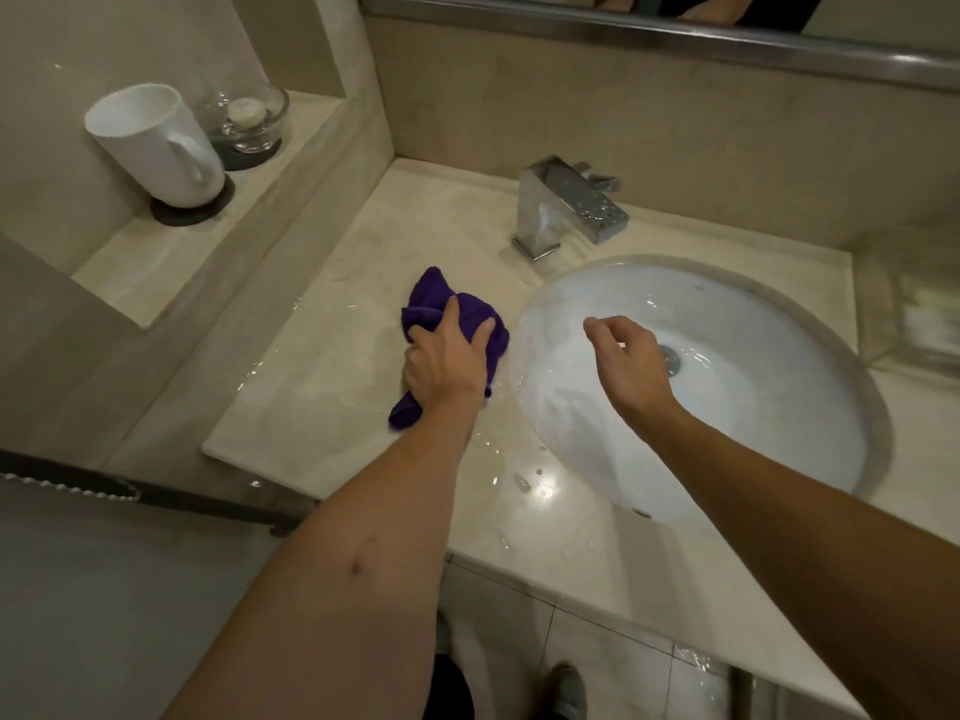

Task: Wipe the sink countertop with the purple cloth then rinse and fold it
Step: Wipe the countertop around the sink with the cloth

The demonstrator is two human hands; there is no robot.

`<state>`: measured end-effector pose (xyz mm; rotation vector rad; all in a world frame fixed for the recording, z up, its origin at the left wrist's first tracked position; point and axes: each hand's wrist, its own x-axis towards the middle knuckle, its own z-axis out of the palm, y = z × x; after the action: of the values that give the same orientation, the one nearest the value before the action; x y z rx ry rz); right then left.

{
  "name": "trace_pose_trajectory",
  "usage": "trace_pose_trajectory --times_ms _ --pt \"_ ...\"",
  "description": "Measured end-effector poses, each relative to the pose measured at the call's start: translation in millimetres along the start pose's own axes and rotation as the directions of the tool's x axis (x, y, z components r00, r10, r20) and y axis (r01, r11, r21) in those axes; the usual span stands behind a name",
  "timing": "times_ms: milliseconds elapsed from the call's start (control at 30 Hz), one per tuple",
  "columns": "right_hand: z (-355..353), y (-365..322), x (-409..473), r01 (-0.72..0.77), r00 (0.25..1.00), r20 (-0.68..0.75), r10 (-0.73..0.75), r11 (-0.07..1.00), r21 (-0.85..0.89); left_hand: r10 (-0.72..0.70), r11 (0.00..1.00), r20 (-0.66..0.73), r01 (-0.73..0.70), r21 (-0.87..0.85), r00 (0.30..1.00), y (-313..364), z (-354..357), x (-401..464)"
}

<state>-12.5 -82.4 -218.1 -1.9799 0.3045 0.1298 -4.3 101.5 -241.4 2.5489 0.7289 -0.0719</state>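
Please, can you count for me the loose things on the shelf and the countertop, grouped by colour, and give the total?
White: 2, the mug and the soap
Clear glass: 1, the soap dish
Dark: 2, the coaster under the mug and the coaster under the soap dish
Purple: 1, the cloth under the left hand
Total: 6

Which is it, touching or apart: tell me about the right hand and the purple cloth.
Apart. The head view shows the right hand over the sink basin, clear of the purple cloth.

Bathroom, oval white sink (727, 433) in marble countertop (337, 283), chrome faucet (566, 207), mirror (675, 23) above
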Motion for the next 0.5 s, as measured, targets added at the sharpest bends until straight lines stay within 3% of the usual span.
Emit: trace_pose_trajectory --times_ms 300,500 --pt "-43 24 -19 -0.072 0.996 -0.052 0.073 0.997 0.024 0.014 0.999 0.028 -0.013 -0.043 1.000 34 17 -40" --pt "-47 14 -21 -0.043 0.997 -0.064 0.044 0.999 0.024 -0.039 0.979 -0.012 0.036 -0.199 0.999 28 -26 -32"
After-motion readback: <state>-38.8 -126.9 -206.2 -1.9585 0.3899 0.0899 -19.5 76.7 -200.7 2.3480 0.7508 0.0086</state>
